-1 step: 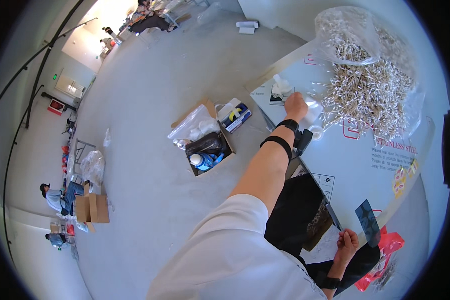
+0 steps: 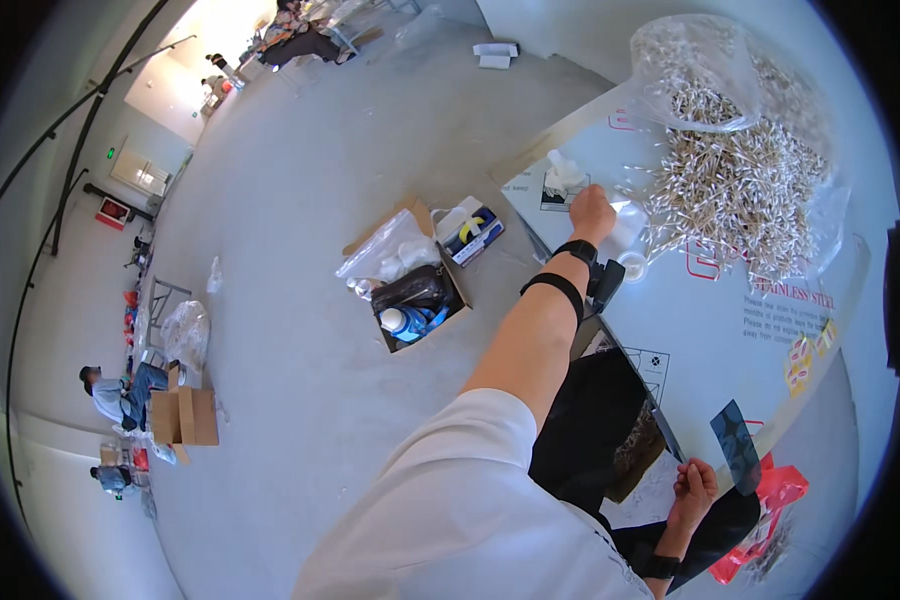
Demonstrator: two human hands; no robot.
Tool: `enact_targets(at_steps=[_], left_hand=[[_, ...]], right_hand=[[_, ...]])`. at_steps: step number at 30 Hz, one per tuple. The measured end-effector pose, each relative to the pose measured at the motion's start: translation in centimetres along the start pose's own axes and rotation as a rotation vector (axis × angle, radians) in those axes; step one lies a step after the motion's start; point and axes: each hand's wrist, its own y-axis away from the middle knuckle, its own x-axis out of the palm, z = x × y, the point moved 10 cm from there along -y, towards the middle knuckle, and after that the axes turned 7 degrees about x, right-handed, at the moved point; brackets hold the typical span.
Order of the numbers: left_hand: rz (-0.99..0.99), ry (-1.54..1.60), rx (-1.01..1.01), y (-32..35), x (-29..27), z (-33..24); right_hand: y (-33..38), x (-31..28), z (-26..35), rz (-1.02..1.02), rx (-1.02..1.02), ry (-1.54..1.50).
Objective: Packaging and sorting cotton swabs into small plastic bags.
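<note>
Over the grey tabletop (image 2: 695,320), left fingers (image 2: 582,197) curl closed beside white plastic (image 2: 628,224).

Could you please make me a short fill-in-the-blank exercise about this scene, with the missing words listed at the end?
1. The heaped cotton swabs lie nearer the person's ____ hand.
2. The dark strip at the edge of the table lies nearer the person's ____ hand.
3. The band around the outstretched forearm is ____ in colour.
4. The crumpled plastic bag below the dark strip is ____ in colour.

Missing words: left; right; black; red.
</note>
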Motion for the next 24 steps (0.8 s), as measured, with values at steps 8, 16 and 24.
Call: enact_targets(at_steps=[8, 16, 24], left_hand=[[-0.320, 0.108, 0.357, 0.0, -2.4, -0.9], [0.158, 0.939, 0.162, 4.3, -4.3, -8.9], [1.056, 0.899, 0.370, 26.1, 1.4, -23.6]], right_hand=[[-0.2, -0.3, 0.0, 0.004, 0.007, 0.053], [2.2, 2.3, 3.1, 0.001, -0.016, 0.133], [3.3, 8.8, 7.1, 0.209, -0.101, -0.207]])
